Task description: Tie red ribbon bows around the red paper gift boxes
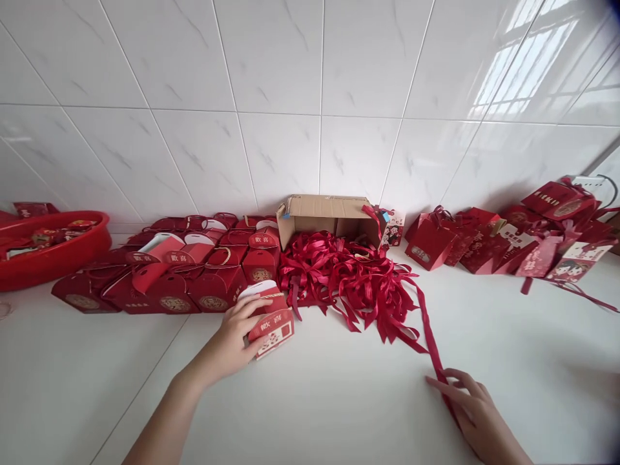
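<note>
My left hand [242, 332] is wrapped round a small red gift box [275, 323] with white lettering and a gold cord, just in front of the rows of boxes. At the lower right, my right hand [467, 400] pinches a dark red satin ribbon [429, 323]. That ribbon stretches back to a tangled heap of red ribbons [358, 278], which spills from a cardboard box [329, 206] lying on its side against the wall.
Rows of red gift boxes [208, 290] stand left of the ribbons. A red plastic basin [72, 255] holding small packets sits at the far left. More red boxes [431, 242], some with ribbons, line the back right. White tiles [281, 155] rise behind the white tabletop [339, 400].
</note>
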